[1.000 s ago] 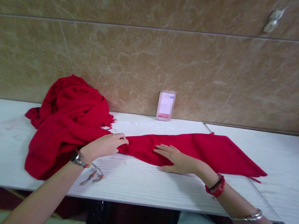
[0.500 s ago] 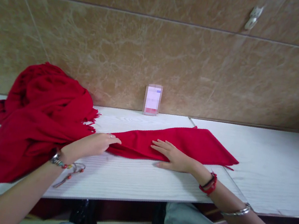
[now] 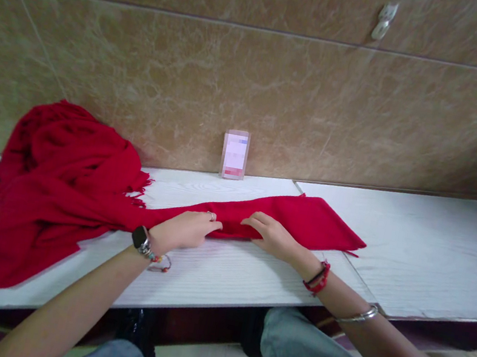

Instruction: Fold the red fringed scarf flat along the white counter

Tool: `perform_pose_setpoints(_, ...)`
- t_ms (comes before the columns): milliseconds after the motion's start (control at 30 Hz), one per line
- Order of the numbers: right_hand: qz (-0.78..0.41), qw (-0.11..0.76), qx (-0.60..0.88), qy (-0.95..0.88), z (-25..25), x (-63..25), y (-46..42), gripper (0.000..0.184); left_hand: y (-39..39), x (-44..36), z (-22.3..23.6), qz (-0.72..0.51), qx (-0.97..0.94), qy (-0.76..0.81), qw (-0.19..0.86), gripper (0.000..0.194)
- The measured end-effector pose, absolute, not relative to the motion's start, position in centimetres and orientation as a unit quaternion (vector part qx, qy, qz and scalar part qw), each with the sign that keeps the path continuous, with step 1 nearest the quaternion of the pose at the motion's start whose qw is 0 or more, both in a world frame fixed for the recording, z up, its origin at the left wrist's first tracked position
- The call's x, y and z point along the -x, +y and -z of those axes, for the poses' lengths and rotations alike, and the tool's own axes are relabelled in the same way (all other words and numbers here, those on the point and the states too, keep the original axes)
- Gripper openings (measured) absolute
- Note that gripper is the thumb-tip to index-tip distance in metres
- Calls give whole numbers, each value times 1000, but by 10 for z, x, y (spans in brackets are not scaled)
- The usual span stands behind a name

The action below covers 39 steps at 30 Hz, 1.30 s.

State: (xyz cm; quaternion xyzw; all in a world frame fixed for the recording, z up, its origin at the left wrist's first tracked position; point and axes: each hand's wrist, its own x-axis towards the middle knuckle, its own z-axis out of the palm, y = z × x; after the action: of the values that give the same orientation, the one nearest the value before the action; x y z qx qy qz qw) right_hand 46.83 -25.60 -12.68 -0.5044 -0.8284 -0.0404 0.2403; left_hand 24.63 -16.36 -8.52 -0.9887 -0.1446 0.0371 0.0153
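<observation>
A trouser leg (image 3: 304, 353) is at 6 o'clock, near the front edge of the white bench (image 3: 202, 280). The left hand (image 3: 187, 229) and right hand (image 3: 273, 237) touch fringed red cloth (image 3: 69, 167), heaped toward 9, flat toward 3, where white bench continues; whether they grip, I cannot tell. A blurred upright rectangle (image 3: 234, 154) stands at the wall (image 3: 190, 84), 12 o'clock.

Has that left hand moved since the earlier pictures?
Yes. Judged against the upright phone-like object by the wall, the left hand has shifted right along the red cloth.
</observation>
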Motion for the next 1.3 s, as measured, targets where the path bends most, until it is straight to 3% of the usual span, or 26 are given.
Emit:
perform_pose_setpoints(300,18,335,544,-769,132,-472,-250,9,-148,-246,89,0,988,-152,2,41)
perform_pose_setpoints(500,34,314,562,-765,131,-472,-251,17,-162,-259,86,43,987,-154,21,19)
perform_pose_setpoints(767,54,238,505,-828,120,-470,-265,18,-164,-252,86,17,996,-82,2,19)
perform_pose_setpoints(933,61,198,488,-848,124,-470,-278,26,-158,-253,76,34,995,-74,-66,25)
perform_pose_setpoints(1067,21,204,481,-852,134,-472,-278,34,-123,-285,72,121,970,-181,-110,28)
perform_pose_setpoints(1167,-30,203,479,-853,138,-475,-276,47,-96,-322,77,38,938,-251,-238,35)
perform_pose_setpoints(1300,-68,187,480,-855,137,-478,-275,60,-76,-361,81,-27,929,-247,-275,30)
